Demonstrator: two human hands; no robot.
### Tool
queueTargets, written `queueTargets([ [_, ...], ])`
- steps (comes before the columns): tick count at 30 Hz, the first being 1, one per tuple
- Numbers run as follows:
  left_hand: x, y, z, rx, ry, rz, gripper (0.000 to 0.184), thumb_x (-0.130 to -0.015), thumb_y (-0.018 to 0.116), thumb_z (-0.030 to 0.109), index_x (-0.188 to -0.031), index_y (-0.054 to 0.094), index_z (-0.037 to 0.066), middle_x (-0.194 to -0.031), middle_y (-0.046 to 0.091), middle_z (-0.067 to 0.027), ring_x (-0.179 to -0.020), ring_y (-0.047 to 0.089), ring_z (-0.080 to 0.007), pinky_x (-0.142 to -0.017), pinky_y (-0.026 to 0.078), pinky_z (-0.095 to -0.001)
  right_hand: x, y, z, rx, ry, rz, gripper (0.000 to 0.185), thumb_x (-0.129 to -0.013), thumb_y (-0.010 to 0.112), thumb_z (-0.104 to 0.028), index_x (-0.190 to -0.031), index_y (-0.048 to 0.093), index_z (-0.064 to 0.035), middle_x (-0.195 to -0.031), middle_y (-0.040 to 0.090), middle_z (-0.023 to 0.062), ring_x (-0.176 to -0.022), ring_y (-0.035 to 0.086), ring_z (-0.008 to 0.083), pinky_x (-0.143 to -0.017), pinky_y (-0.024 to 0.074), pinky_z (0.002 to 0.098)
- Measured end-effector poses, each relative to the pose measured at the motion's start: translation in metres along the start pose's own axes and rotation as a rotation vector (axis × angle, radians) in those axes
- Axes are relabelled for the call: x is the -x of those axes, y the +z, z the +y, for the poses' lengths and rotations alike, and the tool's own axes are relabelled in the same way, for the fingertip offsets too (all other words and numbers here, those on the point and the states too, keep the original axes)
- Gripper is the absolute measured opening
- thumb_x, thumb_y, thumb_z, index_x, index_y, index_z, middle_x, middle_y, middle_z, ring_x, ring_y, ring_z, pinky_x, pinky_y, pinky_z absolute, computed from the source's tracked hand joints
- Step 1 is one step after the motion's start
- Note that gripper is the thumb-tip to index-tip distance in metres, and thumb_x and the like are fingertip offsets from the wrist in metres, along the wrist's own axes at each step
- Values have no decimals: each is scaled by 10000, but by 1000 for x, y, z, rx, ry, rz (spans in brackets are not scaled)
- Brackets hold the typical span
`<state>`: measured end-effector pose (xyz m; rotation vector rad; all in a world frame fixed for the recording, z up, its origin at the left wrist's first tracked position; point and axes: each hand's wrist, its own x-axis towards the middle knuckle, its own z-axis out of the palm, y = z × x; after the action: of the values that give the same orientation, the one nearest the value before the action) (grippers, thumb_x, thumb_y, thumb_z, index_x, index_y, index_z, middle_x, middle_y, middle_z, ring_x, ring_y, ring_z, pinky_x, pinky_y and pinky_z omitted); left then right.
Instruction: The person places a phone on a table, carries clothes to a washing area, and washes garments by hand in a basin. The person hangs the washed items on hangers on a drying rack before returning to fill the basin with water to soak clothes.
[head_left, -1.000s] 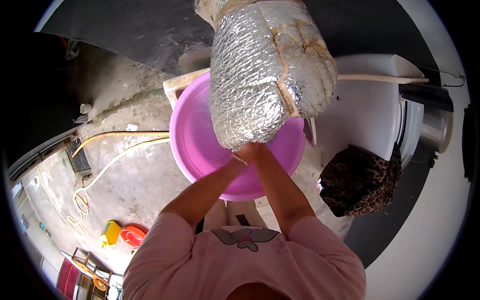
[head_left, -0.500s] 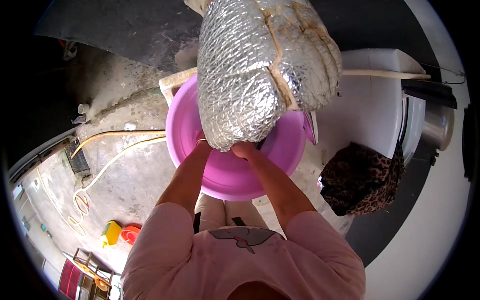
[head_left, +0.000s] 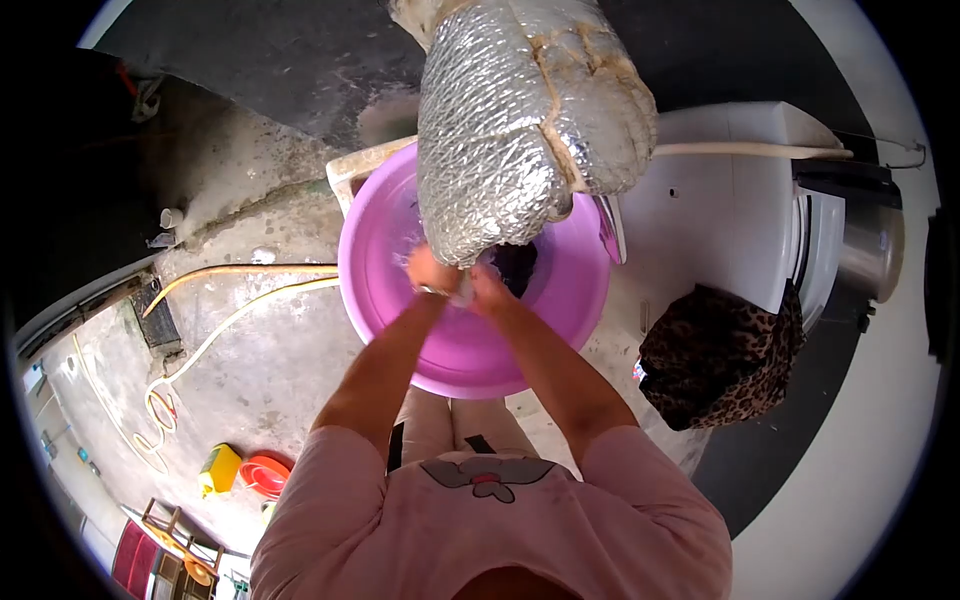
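Both my hands are inside a pink-purple plastic tub (head_left: 440, 370), close together near its middle. My left hand (head_left: 432, 270) is somewhat blurred, its fingers curled in, with a bracelet at the wrist. Beside it my right hand (head_left: 485, 291) is closed, its fingertips partly hidden. Between the two hands shows a small whitish, wet-looking thing (head_left: 463, 291), too unclear to name. A dark, cloth-like bundle (head_left: 516, 266) lies in the tub just beyond my right hand. Silver foil-wrapped bulk (head_left: 520, 130) hangs over the tub and hides its far part.
A white appliance (head_left: 720, 200) stands at the right, a leopard-print cloth (head_left: 720, 360) in front of it. Hoses (head_left: 215, 335) run over the concrete floor at the left. A yellow container (head_left: 220, 470) and a red basin (head_left: 264, 476) sit lower left.
Both hands have come out from under the foil-wrapped bulk and are now closer together. The left hand moved right and further in. The dark bundle and whitish thing show more.
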<state>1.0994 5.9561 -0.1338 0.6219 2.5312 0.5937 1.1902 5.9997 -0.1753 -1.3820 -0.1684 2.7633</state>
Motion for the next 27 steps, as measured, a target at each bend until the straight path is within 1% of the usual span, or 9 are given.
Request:
queueTargets([
  [5, -29, -11, -64, -423, 9, -264, 175, -779, 549, 243, -891, 635, 141, -866, 642, -100, -781, 636, -305, -640, 511, -413, 14, 29, -36, 2049, -355, 441, 418, -722, 654, -330, -1039, 549, -78, -1022, 575, 157, -892, 580, 300, -735, 487, 397],
  [6, -27, -9, -72, -518, 39, -338, 189, -796, 547, 235, -937, 639, 148, -896, 645, -85, -805, 639, -305, -654, 516, -405, -5, 16, -40, 2095, -723, 514, 425, -746, 625, -340, -1069, 540, -78, -1052, 559, 187, -917, 564, 328, -768, 471, 425],
  [7, -18, -14, -63, -529, -9, -502, 255, -820, 515, 173, -1064, 590, 164, -1089, 595, -83, -1050, 552, -317, -841, 456, -432, -23, 1, -45, 2119, -1093, 625, 434, -771, 596, -350, -1100, 531, -77, -1082, 543, 216, -942, 548, 355, -802, 454, 453],
  [10, 8, 2, -66, -860, 250, -641, 359, -784, 559, 273, -1131, 543, 182, -1143, 537, -104, -1110, 487, -297, -942, 367, -450, -53, 1, -56, 1949, -775, 797, 509, -779, 566, -427, -1127, 527, -58, -1076, 562, 207, -1010, 537, 357, -836, 444, 450],
  [13, 30, -16, -40, -736, 314, -326, 359, -781, 561, 257, -1133, 553, 189, -1180, 494, -109, -1167, 419, -295, -998, 279, -477, -52, 7, -68, 2097, -264, 712, 534, -787, 529, -457, -1183, 508, -100, -1112, 564, 180, -1065, 520, 342, -862, 433, 440],
  [14, 22, -19, -38, -629, 301, -344, 357, -786, 559, 264, -1133, 555, 181, -1182, 495, -116, -1158, 428, -296, -990, 296, -463, -51, 7, -71, 2140, -147, 668, 535, -788, 522, -457, -1196, 503, -111, -1125, 559, 181, -1072, 517, 338, -872, 428, 438],
  [18, -10, -28, -27, 28, 127, -415, 387, -822, 544, 319, -1150, 551, 116, -1245, 455, -166, -1142, 435, -323, -949, 365, -389, -56, -57, -63, 1628, -768, 134, 530, -803, 559, -461, -1144, 545, -56, -1078, 586, 163, -1038, 547, 246, -828, 423, 336],
  [24, -22, -24, -11, 1289, -318, -534, 421, -894, 464, 398, -1199, 519, 113, -1197, 517, -118, -1139, 452, -282, -951, 352, -398, 114, 90, -84, 1025, -589, 108, 272, -881, 544, -281, -882, 581, -12, -745, 529, -13, -700, 453, 65, -629, 380, 232],
  [27, -6, -33, 13, 1244, -306, -648, 344, -900, 482, 346, -1134, 551, 103, -1038, 583, -39, -935, 557, -172, -771, 459, -322, 131, 104, -80, 876, -587, 141, 339, -899, 498, -353, -921, 601, -31, -778, 553, -10, -722, 498, 77, -671, 407, 230],
])
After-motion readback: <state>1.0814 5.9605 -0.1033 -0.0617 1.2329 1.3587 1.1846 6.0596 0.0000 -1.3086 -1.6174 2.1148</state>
